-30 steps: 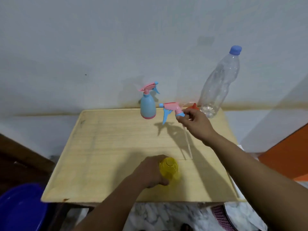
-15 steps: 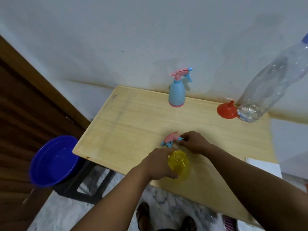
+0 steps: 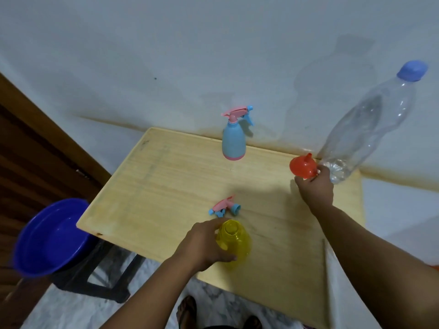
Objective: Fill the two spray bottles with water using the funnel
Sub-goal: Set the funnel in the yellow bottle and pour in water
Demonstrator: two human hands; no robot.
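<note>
Between hands, spray head (image 3: pixel 224 206) lies; blue bottle (image 3: pixel 233 141) behind.

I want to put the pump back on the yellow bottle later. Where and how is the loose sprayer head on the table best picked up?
Pinch the sprayer head across its narrow pink body, coming from above. It lies on its side on the table, so the blue collar and trigger stick out sideways and would likely slip. The left hand holds the yellow bottle and the right hand is at the funnel.
</note>
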